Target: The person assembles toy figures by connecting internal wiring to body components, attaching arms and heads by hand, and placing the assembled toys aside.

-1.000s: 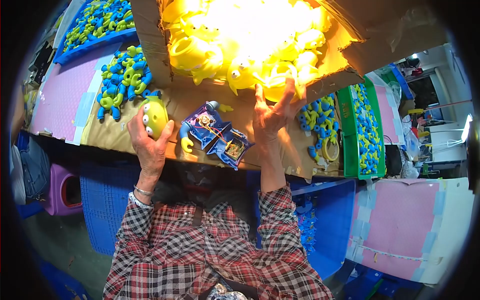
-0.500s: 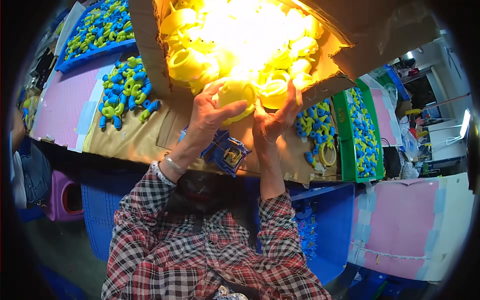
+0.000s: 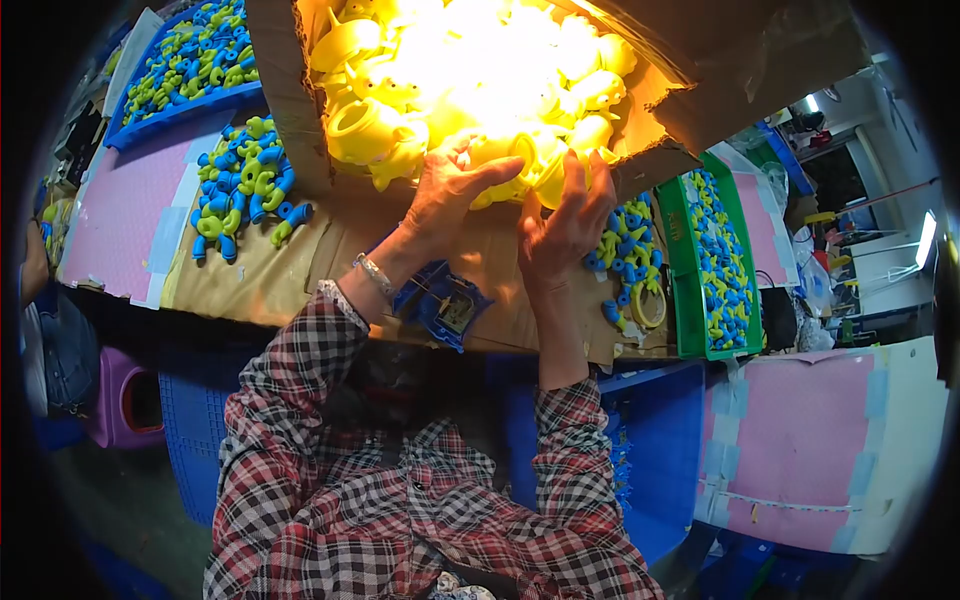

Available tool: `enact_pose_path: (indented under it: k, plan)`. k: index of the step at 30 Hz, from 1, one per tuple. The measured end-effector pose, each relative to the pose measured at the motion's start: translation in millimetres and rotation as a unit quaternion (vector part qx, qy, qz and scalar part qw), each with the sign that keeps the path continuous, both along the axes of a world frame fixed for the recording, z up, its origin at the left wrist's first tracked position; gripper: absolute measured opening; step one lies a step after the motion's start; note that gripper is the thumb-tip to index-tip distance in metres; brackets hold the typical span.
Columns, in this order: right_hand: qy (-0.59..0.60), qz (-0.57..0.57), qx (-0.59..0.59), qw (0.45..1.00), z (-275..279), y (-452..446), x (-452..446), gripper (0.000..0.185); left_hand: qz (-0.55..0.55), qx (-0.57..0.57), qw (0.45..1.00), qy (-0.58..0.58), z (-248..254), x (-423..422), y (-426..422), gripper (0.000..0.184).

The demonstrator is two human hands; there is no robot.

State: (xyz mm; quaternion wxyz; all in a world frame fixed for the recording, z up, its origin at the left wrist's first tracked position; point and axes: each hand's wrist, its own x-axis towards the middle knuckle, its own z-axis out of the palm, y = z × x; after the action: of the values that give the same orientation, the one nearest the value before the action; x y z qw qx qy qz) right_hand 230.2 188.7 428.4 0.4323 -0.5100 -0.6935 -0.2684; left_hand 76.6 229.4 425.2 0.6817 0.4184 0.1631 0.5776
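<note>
My left hand (image 3: pixel 447 192) has its thumb and fingers closed round a yellow hollow plastic toy part (image 3: pixel 492 152) at the front of a cardboard box (image 3: pixel 290 110). Just beside it, my right hand (image 3: pixel 566 222) grips a second yellow toy part (image 3: pixel 549 178) with an open round rim. The two parts are close together, and fingers hide where they meet. Behind them the box is full of similar yellow parts (image 3: pixel 365 132), washed out by a bright lamp. Below my hands a dark blue plastic toy body (image 3: pixel 452 308) with a mechanism showing lies on the cardboard-covered table.
Blue and green curved pieces lie in a pile (image 3: pixel 245 185) at left, in a blue tray (image 3: pixel 185 112) behind it, and in a green crate (image 3: pixel 690 300) at right. A yellow tape roll (image 3: pixel 649 306) lies near that crate. A blue bin (image 3: pixel 660 450) stands below the table.
My left hand has moved right and slightly up with its yellow part, closer to my right hand. The right hand's yellow part has turned, and the whole view has shifted slightly.
</note>
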Motion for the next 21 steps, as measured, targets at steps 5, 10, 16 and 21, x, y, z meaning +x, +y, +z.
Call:
enact_pose_path:
  k: [5,10,16,21]
  plan:
    - [-0.007,-0.006,-0.154,0.988,33,-14,2,0.070,0.006,-0.018,1.000,0.024,1,-9,-11,0.053]
    - [0.038,0.035,-0.090,0.995,30,-26,6,0.070,0.024,-0.004,0.998,0.059,-13,-6,-20,0.057]
    - [-0.100,0.009,-0.029,0.994,45,15,4,0.077,0.087,-0.013,0.994,0.059,-13,-4,-24,0.056]
    - [-0.135,-0.034,-0.032,0.990,66,29,-16,0.073,0.064,-0.066,0.995,0.047,-6,-58,-51,0.046]
